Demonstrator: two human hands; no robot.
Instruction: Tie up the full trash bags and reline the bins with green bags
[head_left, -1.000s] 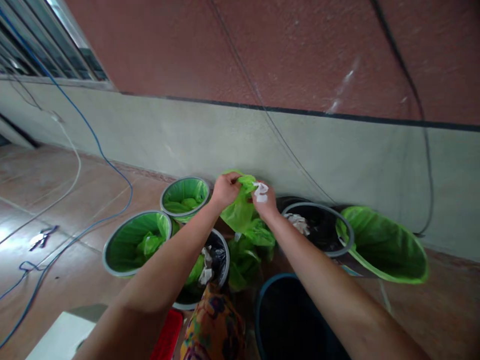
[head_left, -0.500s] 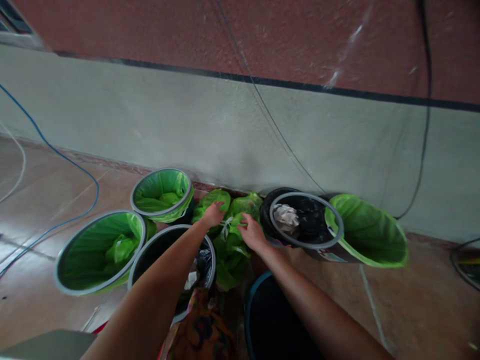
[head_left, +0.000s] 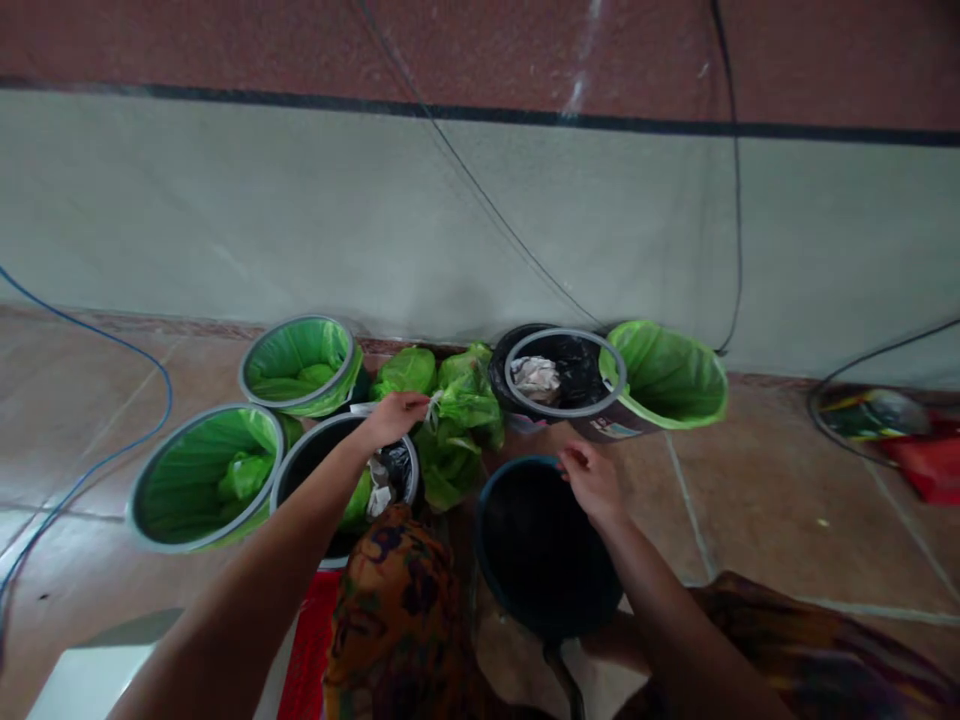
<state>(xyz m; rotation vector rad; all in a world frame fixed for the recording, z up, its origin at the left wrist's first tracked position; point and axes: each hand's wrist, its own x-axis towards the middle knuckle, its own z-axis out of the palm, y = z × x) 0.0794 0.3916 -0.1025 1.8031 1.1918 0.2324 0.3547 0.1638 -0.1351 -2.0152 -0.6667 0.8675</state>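
Observation:
Crumpled green plastic bags (head_left: 461,415) lie between the bins, against the wall. My left hand (head_left: 401,415) reaches over a grey-rimmed bin (head_left: 289,480) and pinches a white tie (head_left: 433,408) on one of the bags. By the far right rim of a dark bucket (head_left: 551,545) is my right hand (head_left: 592,480), with its fingers curled together. Whether those fingers hold anything or touch the rim, I cannot make out. The bucket's inside is too dark to see into.
Green-lined bins stand at the left (head_left: 210,535) and beside the wall (head_left: 300,408). On the right, a black-lined bin (head_left: 566,408) holds crumpled paper, next to a tilted green-lined bin (head_left: 667,375). A blue cable (head_left: 112,345) crosses the floor; a red item (head_left: 926,460) lies far right.
My right hand has left the green bags and moved right and toward me, to the bucket's rim. My left hand stays at the white tie. The whole view has shifted.

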